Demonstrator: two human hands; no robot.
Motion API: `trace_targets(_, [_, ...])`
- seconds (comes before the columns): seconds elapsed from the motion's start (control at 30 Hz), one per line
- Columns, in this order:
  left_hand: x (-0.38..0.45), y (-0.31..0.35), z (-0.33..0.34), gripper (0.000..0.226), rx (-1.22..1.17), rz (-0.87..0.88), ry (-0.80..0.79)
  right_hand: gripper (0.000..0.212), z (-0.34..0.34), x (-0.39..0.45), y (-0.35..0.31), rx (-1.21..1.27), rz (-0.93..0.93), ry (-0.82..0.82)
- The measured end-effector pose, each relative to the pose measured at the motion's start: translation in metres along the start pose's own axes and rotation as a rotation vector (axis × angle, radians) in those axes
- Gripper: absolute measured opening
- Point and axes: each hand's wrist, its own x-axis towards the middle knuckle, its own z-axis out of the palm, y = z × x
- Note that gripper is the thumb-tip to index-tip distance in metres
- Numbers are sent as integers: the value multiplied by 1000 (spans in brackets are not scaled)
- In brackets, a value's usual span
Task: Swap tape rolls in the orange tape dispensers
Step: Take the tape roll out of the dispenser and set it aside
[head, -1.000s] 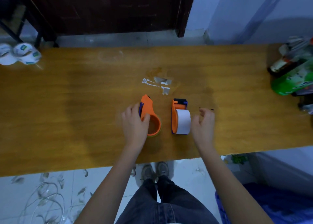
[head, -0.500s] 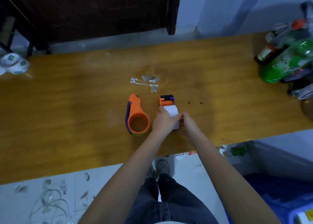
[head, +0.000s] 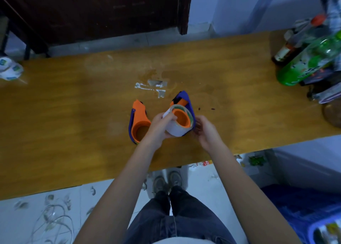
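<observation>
Hands grip the loaded dispenser (head: 184, 105): left hand (head: 158, 127) wrapped round its smooth white tape roll (head: 175, 128), right hand (head: 206, 131) cupping the blue plastic side, empty round-hubbed orange dispenser (head: 139, 122) left on the wooden table (head: 73, 105).

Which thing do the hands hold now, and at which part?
The left hand grips the white tape roll by its outer side; the right hand holds the dispenser carrying it at its lower back.

A wooden worktop (head: 73, 114) is seen. An empty orange dispenser (head: 138, 122) lies near centre, tape scraps (head: 151, 87) are stuck just beyond, white rolls (head: 9, 69) far left, bottles (head: 304, 62) far right.
</observation>
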Motion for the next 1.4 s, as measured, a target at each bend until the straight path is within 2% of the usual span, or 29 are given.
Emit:
trace_targets(0.07, [-3, -3, -9, 35, -161, 28, -80, 17, 1, -8, -9, -90, -50, -96])
trace_targets(0.13, [-8, -7, -17, 52, -252, 82, -177, 29, 1, -19, -17, -129, -112, -223])
trace_targets(0.27, [-21, -6, -32, 49, -237, 257, -332, 38, -3, -43, -31, -147, -291, -411])
trace_targets(0.37, [-31, -2, -38, 80, -30, 349, -270, 42, -4, -51, -35, -145, -346, -460])
trace_targets(0.43, [-37, -2, -42, 109, 221, 442, -190, 41, -3, -51, -34, -150, -353, -450])
trace_targets(0.5, [-41, -1, -42, 125, 478, 550, -151, 41, -1, -50, -32, -155, -361, -440])
trace_targets(0.6, [-40, -1, -45, 122, 761, 716, -27, 40, -1, -50, -29, -159, -364, -460])
trace_targets(0.7, [-37, -1, -49, 106, 791, 867, 25, 41, -2, -50, -28, -184, -355, -483])
trace_targets(0.83, [-39, 1, -51, 97, 834, 956, 37, 40, -5, -45, -25, -166, -316, -493])
trace_targets(1.0, [-42, 3, -52, 95, 818, 1004, 23, 37, -8, -41, -20, -109, -273, -513])
trace_targets(1.23, [-46, 6, -55, 96, 757, 970, -14, 54, -9, -40, -17, -45, -239, -545])
trace_targets(1.4, [-49, 9, -56, 94, 698, 965, -59, 85, -7, -34, -8, 4, -217, -583])
